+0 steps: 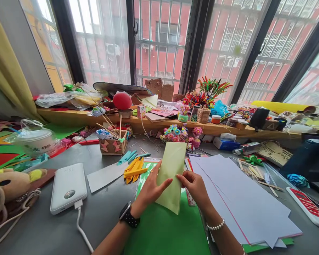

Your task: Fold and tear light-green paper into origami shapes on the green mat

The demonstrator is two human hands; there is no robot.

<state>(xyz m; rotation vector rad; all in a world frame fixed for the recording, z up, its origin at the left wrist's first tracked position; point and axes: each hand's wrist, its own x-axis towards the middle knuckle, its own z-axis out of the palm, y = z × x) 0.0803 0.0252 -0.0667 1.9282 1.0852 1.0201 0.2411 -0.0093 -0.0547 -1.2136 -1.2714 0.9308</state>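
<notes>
A pale yellow-green sheet of paper [170, 191], folded to a long strip, stands tilted up in front of me over a green sheet [164, 230]. My left hand [151, 187] holds its left edge, thumb across the front and the fingers partly hidden behind. On the right edge, my right hand [192, 182] pinches the paper between thumb and bent forefinger. Folded orange paper strips [134, 170] lie just left of my left hand. Beyond them are folded light-blue strips [127, 157].
White sheets [236, 191] are stacked on the right, near a red-and-white calculator [311, 205]. To the left lie a white power bank [69, 187] with a cable and a grey paper strip [106, 177]. A decorated box [113, 145] of sticks and small crocheted flowers [175, 134] stand behind.
</notes>
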